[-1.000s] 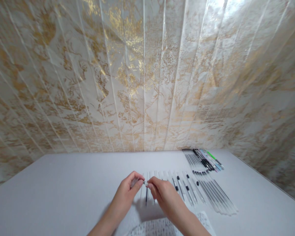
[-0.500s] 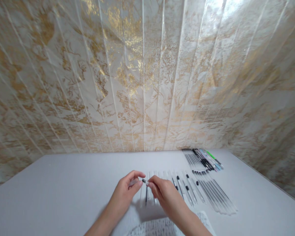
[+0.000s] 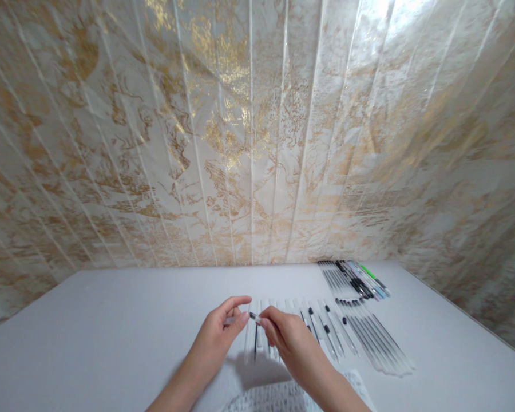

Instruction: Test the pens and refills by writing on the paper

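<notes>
My left hand (image 3: pixel 221 326) is closed, thumb against the bent fingers, on a thin clear pen (image 3: pixel 253 316) with a black part. The index finger is stretched out above it. From the other side my right hand (image 3: pixel 281 332) pinches the same pen's clear portion, so the black part shows between both hands. How the pen's pieces fit together is too small to tell. Beneath the hands lie several clear pen barrels (image 3: pixel 247 346) and a dark refill (image 3: pixel 256 343), partly covered by the right hand. Just right of them are barrels with black caps (image 3: pixel 327 329).
A row of clear pens with dark refills (image 3: pixel 380 340) lies to the right. Behind it are more pens (image 3: pixel 335 277) and coloured ones, including a green pen (image 3: pixel 368 270). A sheet covered in writing (image 3: pixel 278 397) lies at the white table's (image 3: pixel 111 343) near edge.
My left index finger has straightened and lifted slightly away from the black part. The right hand has stayed nearly in place, still pinching the pen.
</notes>
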### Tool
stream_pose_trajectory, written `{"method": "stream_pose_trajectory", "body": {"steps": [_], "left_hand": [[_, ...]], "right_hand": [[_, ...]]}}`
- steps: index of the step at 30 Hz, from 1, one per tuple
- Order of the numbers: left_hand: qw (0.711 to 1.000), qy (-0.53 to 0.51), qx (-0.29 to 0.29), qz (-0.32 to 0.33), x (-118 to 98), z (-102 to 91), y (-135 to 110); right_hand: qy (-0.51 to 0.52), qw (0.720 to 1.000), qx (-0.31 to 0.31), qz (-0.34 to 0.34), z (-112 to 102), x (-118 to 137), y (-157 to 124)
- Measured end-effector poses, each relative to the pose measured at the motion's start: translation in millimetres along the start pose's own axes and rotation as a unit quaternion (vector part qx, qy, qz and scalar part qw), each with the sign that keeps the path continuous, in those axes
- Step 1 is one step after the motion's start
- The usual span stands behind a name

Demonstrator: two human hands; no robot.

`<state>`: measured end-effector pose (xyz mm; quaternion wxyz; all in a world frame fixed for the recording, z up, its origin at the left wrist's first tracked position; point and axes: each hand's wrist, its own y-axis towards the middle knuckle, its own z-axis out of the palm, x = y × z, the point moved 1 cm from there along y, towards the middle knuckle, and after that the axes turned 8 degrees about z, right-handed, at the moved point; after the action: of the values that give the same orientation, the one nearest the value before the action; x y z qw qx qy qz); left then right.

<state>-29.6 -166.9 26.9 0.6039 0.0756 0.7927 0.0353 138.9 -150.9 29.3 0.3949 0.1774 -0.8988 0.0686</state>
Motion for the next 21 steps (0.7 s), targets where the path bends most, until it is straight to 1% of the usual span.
{"method": "stream_pose_trajectory", "body": {"steps": [3,5,7,9,11,12,13,15,16,17,18,19,21], "left_hand": [[1.0,0.015,-0.016,0.01,1,3.0,1],[0.999,0.023,-0.016,0.015,2,5.1,1],[1.0,0.016,-0.009,0.017,1,5.5,1],[1.0,-0.003,-0.002,0.021,-3,4.3,0],[1.0,-0.021,0.0,0.021,-8,2.3,-2],[0.999,-0.029,0.001,0.021,-11,1.4,-3],[0.999,-0.037,0.001,0.022,-13,0.7,-3],[0.998,-0.054,0.012,0.027,-18,0.0,-5],[0.997,-0.061,0.02,0.03,-20,0.0,-5],[0.997,-0.067,0.022,0.031,-22,0.1,-6],[0.997,-0.069,0.017,0.032,-24,0.4,-7],[0.997,-0.064,0.003,0.034,-25,1.1,-8],[0.998,-0.038,-0.037,0.038,-29,4.4,-12]], "right_hand": [[-0.019,1.0,-0.003,-0.001,1,3,-2],[-0.028,1.0,0.0,0.001,2,4,-3],[-0.014,1.0,0.002,-0.001,3,4,-4],[0.038,0.999,0.009,-0.004,3,1,-3],[0.143,0.989,0.045,0.015,3,-2,-1],[0.213,0.973,0.08,0.037,2,-3,-1],[0.285,0.948,0.124,0.063,2,-4,-1],[0.407,0.88,0.216,0.111,0,-4,-2],[0.444,0.851,0.251,0.123,-1,-2,-4],[0.46,0.836,0.272,0.128,-2,0,-5],[0.452,0.838,0.277,0.127,-5,2,-7],[0.422,0.857,0.267,0.125,-8,3,-9],[0.33,0.913,0.208,0.12,-16,6,-13]]}}
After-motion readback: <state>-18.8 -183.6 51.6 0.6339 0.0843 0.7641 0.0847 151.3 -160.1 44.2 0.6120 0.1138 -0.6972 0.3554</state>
